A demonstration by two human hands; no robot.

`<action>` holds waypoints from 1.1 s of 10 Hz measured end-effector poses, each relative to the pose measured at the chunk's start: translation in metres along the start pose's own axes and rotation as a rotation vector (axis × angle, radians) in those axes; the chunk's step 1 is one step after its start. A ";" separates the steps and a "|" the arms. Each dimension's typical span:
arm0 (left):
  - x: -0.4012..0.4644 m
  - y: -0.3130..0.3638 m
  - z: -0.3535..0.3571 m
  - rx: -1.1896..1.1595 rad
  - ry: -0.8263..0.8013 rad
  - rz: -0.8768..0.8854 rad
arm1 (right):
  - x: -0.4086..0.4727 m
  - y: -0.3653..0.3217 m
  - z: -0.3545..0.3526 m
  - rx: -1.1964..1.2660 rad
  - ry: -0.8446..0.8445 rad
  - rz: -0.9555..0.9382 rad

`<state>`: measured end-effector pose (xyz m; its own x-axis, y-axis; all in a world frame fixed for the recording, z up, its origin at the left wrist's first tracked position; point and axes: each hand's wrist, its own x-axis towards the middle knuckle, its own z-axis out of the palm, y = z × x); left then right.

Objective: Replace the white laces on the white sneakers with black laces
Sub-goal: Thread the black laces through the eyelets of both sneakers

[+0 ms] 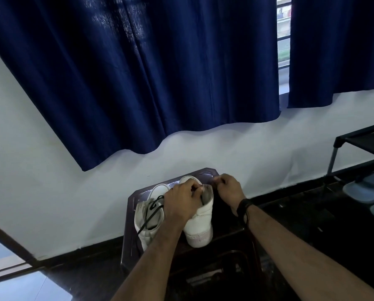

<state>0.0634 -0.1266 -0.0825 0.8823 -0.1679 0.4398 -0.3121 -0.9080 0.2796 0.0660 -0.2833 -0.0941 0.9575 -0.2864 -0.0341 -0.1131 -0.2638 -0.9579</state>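
Here, both my hands work at the right sneaker, low in the middle of the frame.
My left hand curls over its collar, pinching a black lace; my right hand is clenched beside it, though what it pinches I cannot tell. The left sneaker stands touching it on the dark stool.

Navy curtains over white wall; grey slippers under black rack.

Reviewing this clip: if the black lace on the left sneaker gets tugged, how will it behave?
Probably floppy: the black lace drapes in loose curves over the left sneaker. Its free end hangs down the side, so it would likely trail or snag. The sneaker looks light and may shift on the dark stool.
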 end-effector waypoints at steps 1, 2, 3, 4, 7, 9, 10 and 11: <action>-0.002 0.001 0.000 -0.025 0.120 0.051 | 0.003 -0.012 -0.017 0.765 0.101 0.194; -0.005 0.000 0.006 0.037 0.271 0.083 | 0.004 -0.023 -0.049 0.827 0.105 0.124; -0.006 0.000 0.007 0.099 0.312 0.007 | -0.001 -0.024 -0.068 -0.466 -0.059 -0.327; -0.006 0.000 0.006 0.142 0.277 -0.058 | -0.009 -0.032 -0.075 -1.117 -0.243 -0.445; -0.010 0.007 0.002 0.247 0.187 -0.190 | -0.032 -0.059 -0.084 0.248 -0.122 -0.284; -0.010 0.011 0.003 0.289 0.137 -0.222 | -0.040 -0.081 -0.085 0.454 -0.102 -0.214; -0.011 0.013 0.003 0.264 0.158 -0.201 | -0.042 -0.089 -0.084 0.487 -0.134 -0.151; -0.014 0.011 -0.002 0.112 0.234 -0.180 | -0.046 -0.094 -0.076 0.570 -0.207 -0.015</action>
<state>0.0472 -0.1332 -0.0835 0.8105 0.0804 0.5803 -0.1063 -0.9539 0.2805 0.0122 -0.3153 0.0189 0.9961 -0.0861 -0.0193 0.0060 0.2848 -0.9586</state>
